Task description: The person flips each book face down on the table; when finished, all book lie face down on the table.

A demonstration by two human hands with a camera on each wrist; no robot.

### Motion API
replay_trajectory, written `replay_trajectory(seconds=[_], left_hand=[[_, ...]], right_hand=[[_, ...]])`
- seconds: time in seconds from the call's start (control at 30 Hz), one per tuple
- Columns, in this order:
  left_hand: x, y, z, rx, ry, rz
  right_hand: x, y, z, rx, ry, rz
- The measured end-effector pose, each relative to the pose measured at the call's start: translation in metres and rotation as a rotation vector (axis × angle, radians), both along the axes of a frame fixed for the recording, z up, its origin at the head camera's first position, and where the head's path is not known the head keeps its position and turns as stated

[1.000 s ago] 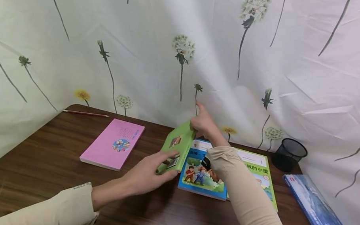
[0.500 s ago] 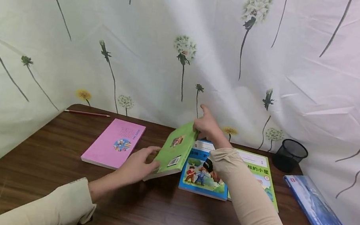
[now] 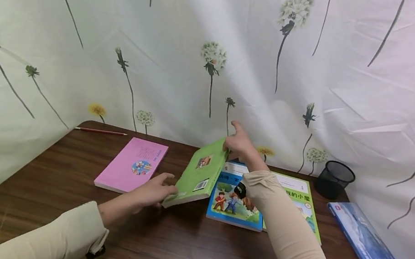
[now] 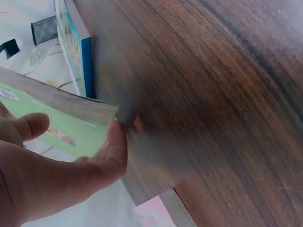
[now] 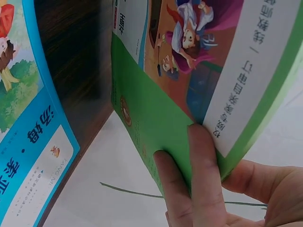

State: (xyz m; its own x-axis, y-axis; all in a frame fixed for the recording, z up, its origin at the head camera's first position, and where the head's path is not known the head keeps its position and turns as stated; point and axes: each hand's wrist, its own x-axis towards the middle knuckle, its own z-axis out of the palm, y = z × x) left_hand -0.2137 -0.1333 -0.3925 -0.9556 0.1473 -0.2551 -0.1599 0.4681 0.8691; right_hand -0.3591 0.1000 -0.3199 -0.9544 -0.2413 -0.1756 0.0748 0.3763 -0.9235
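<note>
Head: green book (image 3: 196,175) slants from right grip (image 3: 241,145), seemingly touching left grip (image 3: 152,190).

The right grip (image 3: 241,146) holds a tilted green book (image 3: 196,171).

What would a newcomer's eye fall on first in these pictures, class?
Most likely the tilted green book near the middle of the table, its far end pinched by the right grip. Next might come the bright pink book lying flat on the left, and the big dandelion-print curtain behind the table.
</note>
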Motion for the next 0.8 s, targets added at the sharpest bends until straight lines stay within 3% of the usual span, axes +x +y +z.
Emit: replay_trajectory(seconds=[0.23, 0.5, 0.8], left_hand=[[0.001, -0.006, 0.0, 0.025, -0.076, 0.017], [-0.001, -0.012, -0.003, 0.039, -0.021, 0.096], [-0.002, -0.015, 0.0, 0.016, 0.026, 0.138]], right_hand=[[-0.001, 0.002, 0.0, -0.034, 0.005, -0.005], [-0.004, 0.005, -0.004, -0.034, -0.006, 0.017], [-0.01, 0.007, -0.014, -0.039, -0.018, 0.026]])
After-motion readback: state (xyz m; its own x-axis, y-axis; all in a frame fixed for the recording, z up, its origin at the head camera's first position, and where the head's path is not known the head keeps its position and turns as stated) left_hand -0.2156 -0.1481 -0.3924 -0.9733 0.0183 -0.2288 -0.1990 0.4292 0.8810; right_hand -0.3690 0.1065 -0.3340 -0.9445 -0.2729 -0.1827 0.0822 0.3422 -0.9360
